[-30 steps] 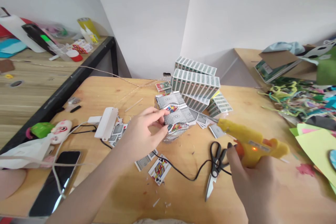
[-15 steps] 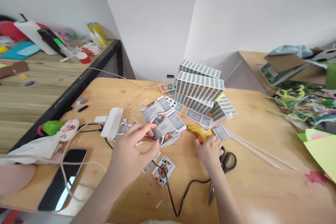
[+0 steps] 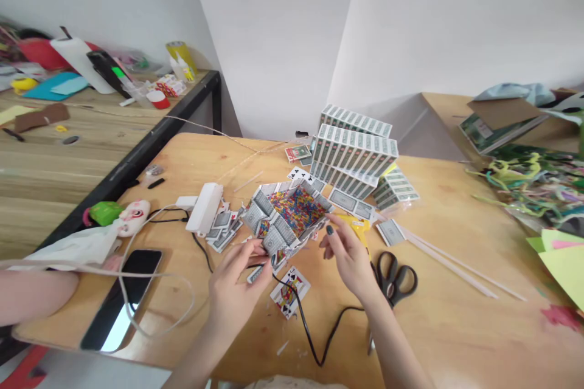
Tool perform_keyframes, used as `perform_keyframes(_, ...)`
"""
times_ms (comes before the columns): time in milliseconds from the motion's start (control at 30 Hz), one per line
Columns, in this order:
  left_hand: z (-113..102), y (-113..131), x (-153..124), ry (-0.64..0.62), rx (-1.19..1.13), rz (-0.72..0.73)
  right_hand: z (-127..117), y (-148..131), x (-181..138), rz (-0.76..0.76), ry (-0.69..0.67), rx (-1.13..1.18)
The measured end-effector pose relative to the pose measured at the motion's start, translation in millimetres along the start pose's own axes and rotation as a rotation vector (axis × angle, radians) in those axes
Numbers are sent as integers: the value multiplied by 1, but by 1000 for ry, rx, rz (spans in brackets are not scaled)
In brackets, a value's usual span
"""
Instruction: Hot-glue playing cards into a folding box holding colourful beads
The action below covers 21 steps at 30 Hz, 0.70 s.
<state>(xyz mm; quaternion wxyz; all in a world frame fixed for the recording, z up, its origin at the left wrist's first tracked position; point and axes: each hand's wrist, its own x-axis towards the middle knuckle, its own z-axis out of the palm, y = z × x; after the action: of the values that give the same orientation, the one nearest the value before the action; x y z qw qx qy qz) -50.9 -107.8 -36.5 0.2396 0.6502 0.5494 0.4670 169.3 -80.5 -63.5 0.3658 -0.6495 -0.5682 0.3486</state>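
Observation:
A box-like structure made of playing cards (image 3: 279, 237) is tilted above the table, its open side showing a multicoloured patterned inside. My left hand (image 3: 241, 276) pinches its near lower edge between thumb and fingers. At its right edge is my right hand (image 3: 349, 252), fingers apart; whether a fingertip touches the cards is unclear. Behind that hand lies a yellow glue gun (image 3: 360, 226), partly hidden, and its black cord (image 3: 306, 329) loops across the table. A face card (image 3: 291, 295) lies below the structure. Black-handled scissors (image 3: 396, 279) sit beside my right wrist.
Stacked card boxes (image 3: 356, 149) stand at the back. Loose cards (image 3: 223, 225) lie beside a white power strip (image 3: 205, 206). A phone (image 3: 121, 304) and white cable are at left. Clear glue sticks (image 3: 449, 261) and pipe cleaners (image 3: 524, 185) are on the right.
My right hand has left the glue gun and moved left to the structure's edge. The card structure has tipped, so its multicoloured inside now shows. My left hand still holds it.

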Motion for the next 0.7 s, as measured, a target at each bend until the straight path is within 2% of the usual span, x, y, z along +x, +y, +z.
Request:
perform_keyframes(33, 4, -4, -2, 17, -7, 5, 5, -5, 1, -62, -45, 62)
perform_keyframes(133, 16, -17, -11, 66, -39, -4, 16, -18, 6, -182, -42, 89)
perform_keyframes(300, 34, -36, -28, 124, -10, -86, 27, -33, 16, -257, -24, 0)
perform_keyframes(533, 56, -45, -25, 161, 123, -82, 37, -29, 31, -258, 2, -54)
perform_keyframes(633, 63, -46, -20, 168, 176, -73, 29, -21, 25, -209, 28, -81)
perform_keyframes(700, 66, -47, -19, 174, 207, -71, 15, -9, 16, -117, 113, -119)
